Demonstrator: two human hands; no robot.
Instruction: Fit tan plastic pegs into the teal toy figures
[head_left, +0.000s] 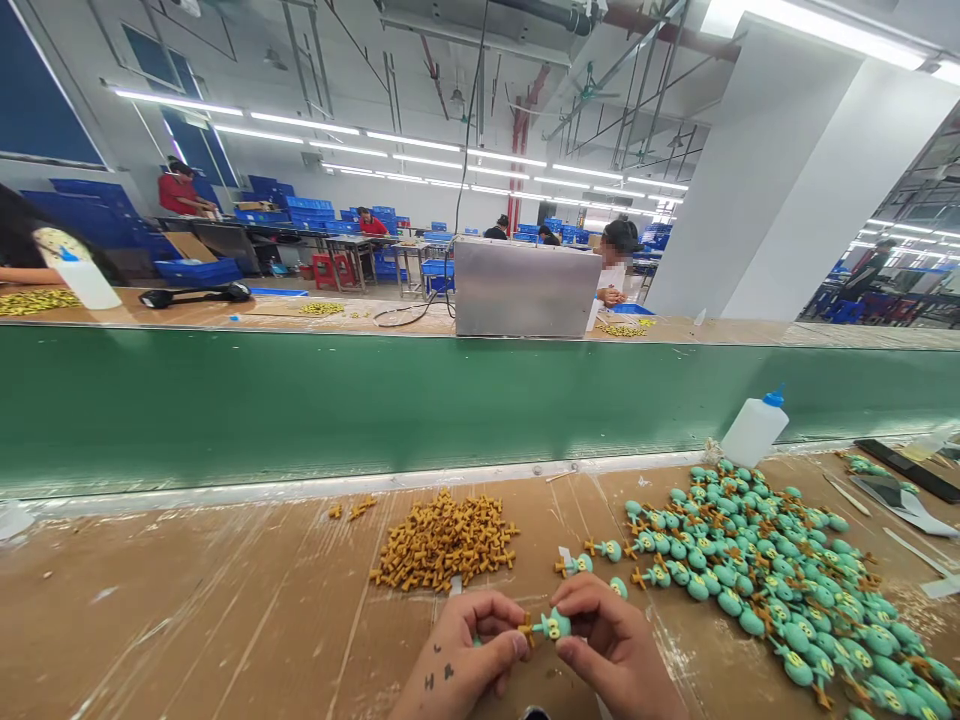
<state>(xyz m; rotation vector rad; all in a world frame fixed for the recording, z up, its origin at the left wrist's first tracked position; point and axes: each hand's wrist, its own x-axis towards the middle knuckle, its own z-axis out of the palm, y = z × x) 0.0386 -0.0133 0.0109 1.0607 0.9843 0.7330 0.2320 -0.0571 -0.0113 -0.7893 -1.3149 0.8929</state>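
"What's the widest thing in view?"

"A long factory room with rows of strip lights (397,145) and stacks of blue crates (311,210). A green conveyor belt (480,400) runs across the view, and a co-worker (616,255) is on the far side, just beyond a metal box (525,288)."

"And on the near side?"

"A counter (187,630) covered in brown cardboard. A white bottle with a blue cap (754,428) stands right by the belt. A big heap of green figures (772,570) spreads across the right side, many with yellow bits sticking out. Left of it lies a smaller heap of yellow pegs (442,540), well clear of the belt."

"Where are the hands?"

"At the front of the counter, close together and just below the peg heap: the left hand (457,655) and the right hand (615,640)."

"What are the fingers doing?"

"The fingers (577,590) of both hands are clamped on one small green figure (553,625), which sits between the hands, above the cardboard. A yellow peg (527,630) shows at its left end."
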